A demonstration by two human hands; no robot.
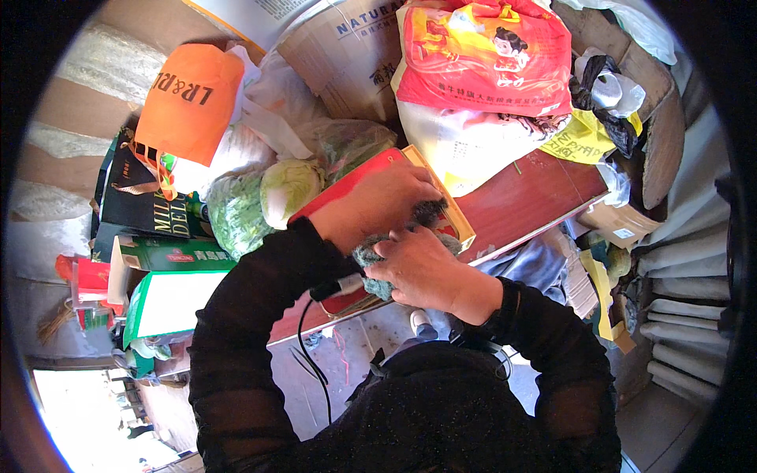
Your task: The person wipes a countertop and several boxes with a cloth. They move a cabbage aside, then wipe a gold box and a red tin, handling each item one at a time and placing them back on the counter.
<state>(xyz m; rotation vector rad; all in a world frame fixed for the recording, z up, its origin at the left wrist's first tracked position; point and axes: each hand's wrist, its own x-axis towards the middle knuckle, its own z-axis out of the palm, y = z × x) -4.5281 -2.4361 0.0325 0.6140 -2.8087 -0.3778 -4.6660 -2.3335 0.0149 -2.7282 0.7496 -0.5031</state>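
Over a red box with a gold-coloured edge (440,183) my left hand (378,201) has its fingers curled around a dark fuzzy bundle (430,210). What that bundle is cannot be made out. Close below, my right hand (423,269) grips a crumpled grey-green cloth (378,288), part of it showing on both sides of the fingers. The right fingertips reach up next to the dark bundle. Both forearms partly cover the box, which rests on a dark red tabletop (526,192).
Behind the hands are a cabbage (290,189), bagged greens (236,210) and a red printed sack (485,59). An orange bag (189,103) and a green carton (177,257) stand left. A black cable (301,331) hangs near my left wrist. Cardboard boxes (621,223) are at right.
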